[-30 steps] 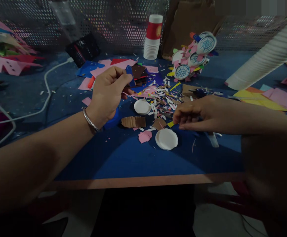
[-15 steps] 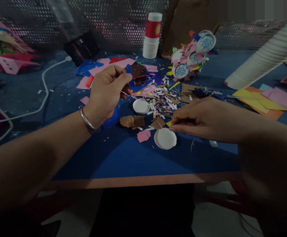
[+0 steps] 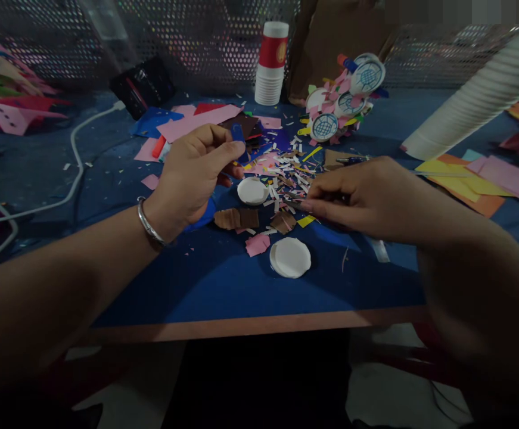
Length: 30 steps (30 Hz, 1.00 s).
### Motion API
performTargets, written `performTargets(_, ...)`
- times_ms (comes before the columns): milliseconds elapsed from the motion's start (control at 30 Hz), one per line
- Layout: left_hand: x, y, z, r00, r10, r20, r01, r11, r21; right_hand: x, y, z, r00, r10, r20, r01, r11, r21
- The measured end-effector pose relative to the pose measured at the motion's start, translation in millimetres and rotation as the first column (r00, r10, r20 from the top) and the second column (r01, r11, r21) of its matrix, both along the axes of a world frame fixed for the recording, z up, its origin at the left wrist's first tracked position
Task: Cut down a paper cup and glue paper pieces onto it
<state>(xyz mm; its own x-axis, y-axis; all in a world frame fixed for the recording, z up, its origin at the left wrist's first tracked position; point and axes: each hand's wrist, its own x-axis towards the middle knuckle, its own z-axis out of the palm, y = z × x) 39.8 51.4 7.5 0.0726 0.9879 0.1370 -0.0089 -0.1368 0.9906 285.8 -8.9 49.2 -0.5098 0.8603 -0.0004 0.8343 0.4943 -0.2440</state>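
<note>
Over a blue counter littered with paper scraps, the left hand stayed raised beside the scrap heap, thumb and forefinger closed on a small blue piece, a metal bangle at the wrist. The right hand had travelled within a second from the near white paper disc back toward the scrap heap, fingertips pinched narrow on what looked like a thin sliver, too small to identify. That shift suggested the picking through cuttings was continuing rather than finished. A second white disc lay just left of the heap; brown cut pieces lay nearer the person. Behind the heap stood a stack of red-banded cups bearing a gold emblem, its writing unreadable.
</note>
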Motion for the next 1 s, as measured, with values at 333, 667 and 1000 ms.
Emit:
performTargets(333, -8, -4, 4.4, 0.979, -0.094, -0.182, 0.087, 0.995, -0.046, 23, 20, -11.5, 0.989, -0.091, 0.116, 0.085, 0.995, 0.05)
performTargets(667, -25, -32, 18.0, 0.246, -0.067, -0.967, 0.48, 0.875, 0.062, 20, 19, -10.3, 0.977, -0.049, 0.209, 0.05, 0.999, -0.002)
performTargets(1000, -10, -48, 2.9, -0.064, 0.138, -0.988, 0.514, 0.854, 0.085, 23, 21, -12.1, 0.984, -0.061, 0.168, 0.06, 0.998, 0.012)
